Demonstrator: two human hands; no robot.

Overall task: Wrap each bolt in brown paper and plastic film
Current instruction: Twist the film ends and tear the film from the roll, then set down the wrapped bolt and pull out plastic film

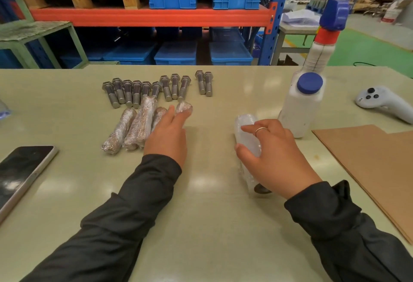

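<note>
Bolts of grey steel with hexagonal heads (156, 88) lie side by side in a row at the far part of the pale green table (207, 226), with two more set slightly apart to the right. Just nearer, four finished bolts wrapped in brown paper and clear film (136, 125) lie grouped together.

Handling, as a judgement: each bolt is rigid, dense and heavy for its size, and rolls readily on its shank. Grasp it at mid-shank or by the hexagonal head, where the flats resist turning. A filmed surface is likely slick; pinch wrapped pieces firmly. The roll of clear plastic film (247, 138) is light and soft-skinned; hold it round its body, not by the loose film.

The left hand (166, 135) lies low over the table, fingers extended, fingertips resting on the rightmost wrapped bolt (184, 107); it grips nothing. The right hand (272, 154) grasps the film roll, thumb on the near side and fingers curled over the top. Sheets of flat brown paper (366, 161) lie to the right, near the right forearm.
</note>
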